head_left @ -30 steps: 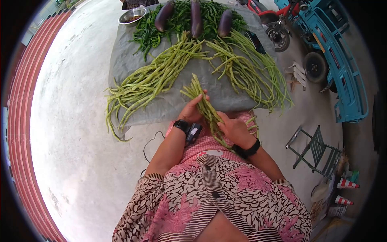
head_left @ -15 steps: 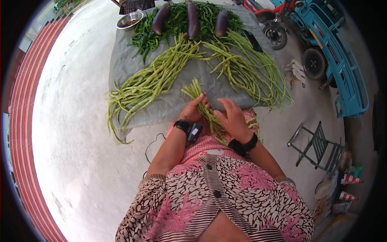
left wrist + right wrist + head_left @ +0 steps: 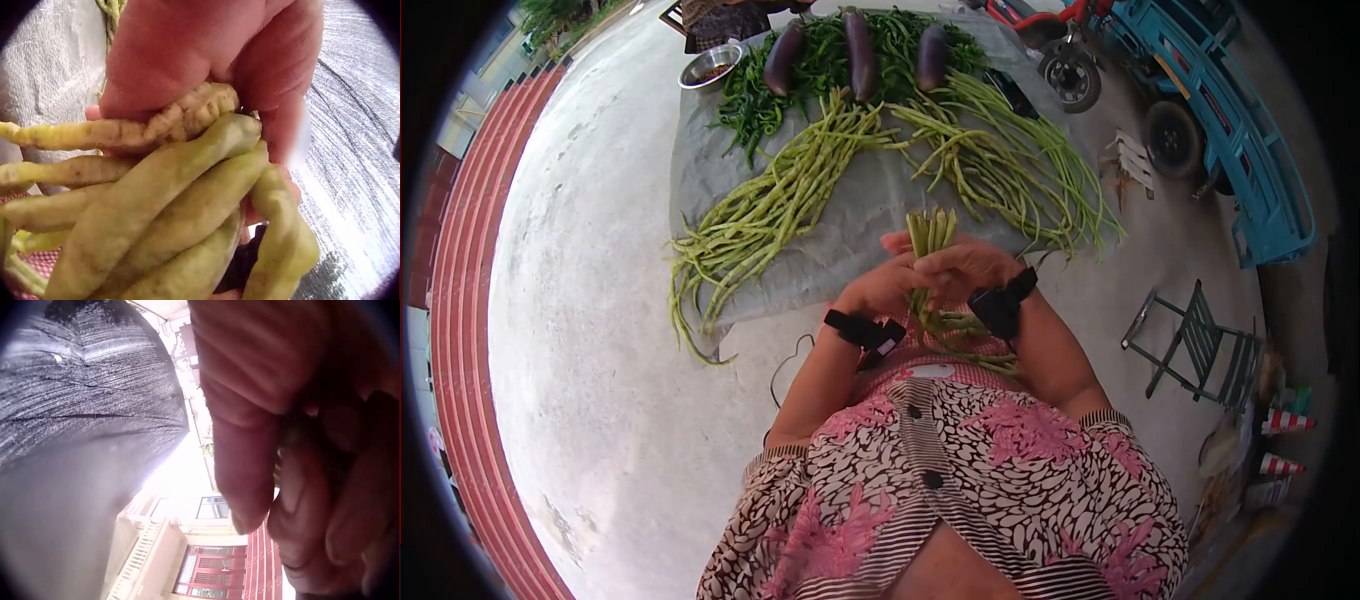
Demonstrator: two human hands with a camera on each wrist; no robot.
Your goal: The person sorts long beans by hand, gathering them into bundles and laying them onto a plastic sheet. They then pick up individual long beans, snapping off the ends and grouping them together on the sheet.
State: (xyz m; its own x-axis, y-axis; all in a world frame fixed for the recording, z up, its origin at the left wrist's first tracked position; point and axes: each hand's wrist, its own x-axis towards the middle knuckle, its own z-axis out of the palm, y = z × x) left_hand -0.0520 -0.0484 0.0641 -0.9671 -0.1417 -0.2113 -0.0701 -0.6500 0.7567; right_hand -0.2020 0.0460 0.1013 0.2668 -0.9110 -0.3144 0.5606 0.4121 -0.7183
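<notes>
Upright in front of the body is a bundle of long green beans (image 3: 931, 232), its ends poking up above the hands in the head view. The left hand (image 3: 888, 284) grips it from the left. From the right, the right hand (image 3: 972, 266) curls round the same bundle, fingers meeting the left hand's. Close up in the left wrist view, thick pale beans (image 3: 181, 219) lie against the left hand (image 3: 200, 56). Curled fingers of the right hand (image 3: 287, 456) fill the right of the right wrist view; the beans there are mostly hidden.
On the grey sheet (image 3: 870, 220) lie two bean piles (image 3: 780, 200) (image 3: 1000, 180), green peppers (image 3: 820, 65), eggplants (image 3: 859, 55), a phone (image 3: 1010, 92) and a metal bowl (image 3: 711, 66). A folding stool (image 3: 1195, 340) and blue cart (image 3: 1235, 130) stand at right.
The right hand, lifted off the beans half a second ago, has come in to the bundle beside the left hand. The bundle has turned from leaning left to nearly upright.
</notes>
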